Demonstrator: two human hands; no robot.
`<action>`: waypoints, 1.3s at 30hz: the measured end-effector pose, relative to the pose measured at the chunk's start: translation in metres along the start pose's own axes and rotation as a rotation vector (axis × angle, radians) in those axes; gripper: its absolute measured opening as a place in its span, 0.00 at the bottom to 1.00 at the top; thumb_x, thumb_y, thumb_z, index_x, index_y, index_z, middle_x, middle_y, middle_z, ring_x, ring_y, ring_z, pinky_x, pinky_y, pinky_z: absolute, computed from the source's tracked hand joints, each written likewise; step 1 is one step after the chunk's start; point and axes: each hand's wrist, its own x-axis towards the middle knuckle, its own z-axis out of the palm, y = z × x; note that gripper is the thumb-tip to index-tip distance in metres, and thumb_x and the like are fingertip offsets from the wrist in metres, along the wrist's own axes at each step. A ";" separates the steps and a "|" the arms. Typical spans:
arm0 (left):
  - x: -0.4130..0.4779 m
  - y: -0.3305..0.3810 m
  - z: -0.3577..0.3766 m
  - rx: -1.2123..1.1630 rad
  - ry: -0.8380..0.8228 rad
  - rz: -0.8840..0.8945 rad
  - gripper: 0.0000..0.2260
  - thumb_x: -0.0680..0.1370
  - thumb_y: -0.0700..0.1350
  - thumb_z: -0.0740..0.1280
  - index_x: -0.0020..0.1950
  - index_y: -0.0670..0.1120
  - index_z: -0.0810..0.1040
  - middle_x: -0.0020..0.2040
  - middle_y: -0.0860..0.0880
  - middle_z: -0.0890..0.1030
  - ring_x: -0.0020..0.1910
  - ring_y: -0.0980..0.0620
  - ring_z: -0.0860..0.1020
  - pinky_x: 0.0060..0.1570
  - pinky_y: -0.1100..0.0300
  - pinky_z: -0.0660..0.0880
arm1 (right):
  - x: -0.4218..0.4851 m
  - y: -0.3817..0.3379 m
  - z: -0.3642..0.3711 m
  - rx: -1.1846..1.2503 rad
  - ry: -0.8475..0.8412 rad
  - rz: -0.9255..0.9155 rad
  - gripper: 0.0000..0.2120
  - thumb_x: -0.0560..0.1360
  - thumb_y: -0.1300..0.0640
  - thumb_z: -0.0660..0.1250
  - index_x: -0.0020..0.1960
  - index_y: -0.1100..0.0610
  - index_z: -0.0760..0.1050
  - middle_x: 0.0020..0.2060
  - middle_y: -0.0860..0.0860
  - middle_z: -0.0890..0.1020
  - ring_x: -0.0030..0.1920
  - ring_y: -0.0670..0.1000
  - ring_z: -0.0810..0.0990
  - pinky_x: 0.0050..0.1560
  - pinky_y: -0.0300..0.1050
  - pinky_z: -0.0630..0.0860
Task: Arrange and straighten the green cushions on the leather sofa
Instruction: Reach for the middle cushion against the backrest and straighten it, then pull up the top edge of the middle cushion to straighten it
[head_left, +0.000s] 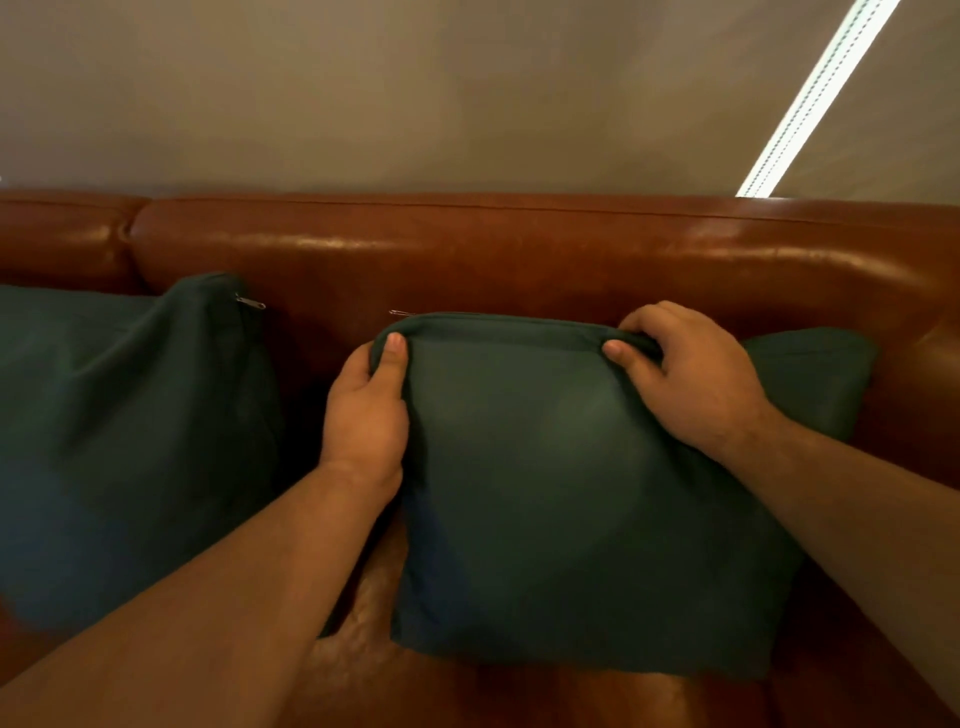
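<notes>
A dark green cushion (561, 499) stands upright in the middle of the brown leather sofa (467, 249), its zipped edge on top. My left hand (369, 410) grips its top left corner, thumb on the front. My right hand (685, 374) pinches the top edge near the right corner. A second green cushion (130, 426) leans against the backrest to the left, its zipper pull showing at the top. Behind the held one, another green cushion (815, 374) pokes out at the right, mostly hidden.
The sofa's backrest runs across the view with a seam at the far left. A grey wall (415, 93) rises behind it, with a bright strip of a window blind (815, 98) at the upper right. Bare seat leather (358, 613) shows between the two front cushions.
</notes>
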 end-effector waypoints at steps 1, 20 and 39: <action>0.000 0.000 0.000 -0.011 -0.005 -0.011 0.08 0.85 0.55 0.66 0.56 0.57 0.85 0.53 0.54 0.89 0.54 0.54 0.87 0.55 0.53 0.83 | 0.000 -0.001 0.002 0.002 -0.005 0.012 0.14 0.82 0.42 0.65 0.58 0.50 0.80 0.50 0.46 0.79 0.55 0.52 0.78 0.56 0.56 0.77; 0.014 0.057 -0.051 0.259 -0.290 -0.172 0.09 0.83 0.50 0.71 0.63 0.52 0.84 0.60 0.55 0.85 0.60 0.55 0.82 0.68 0.47 0.79 | -0.039 -0.116 0.054 -0.220 0.199 0.115 0.16 0.82 0.46 0.66 0.63 0.55 0.79 0.53 0.56 0.80 0.53 0.62 0.79 0.49 0.59 0.75; -0.018 0.131 -0.201 0.536 -0.161 0.450 0.09 0.78 0.42 0.75 0.54 0.55 0.85 0.53 0.53 0.87 0.56 0.53 0.85 0.63 0.51 0.81 | -0.036 -0.250 0.065 0.384 0.054 0.069 0.17 0.82 0.41 0.67 0.68 0.46 0.77 0.63 0.40 0.77 0.61 0.43 0.76 0.54 0.38 0.69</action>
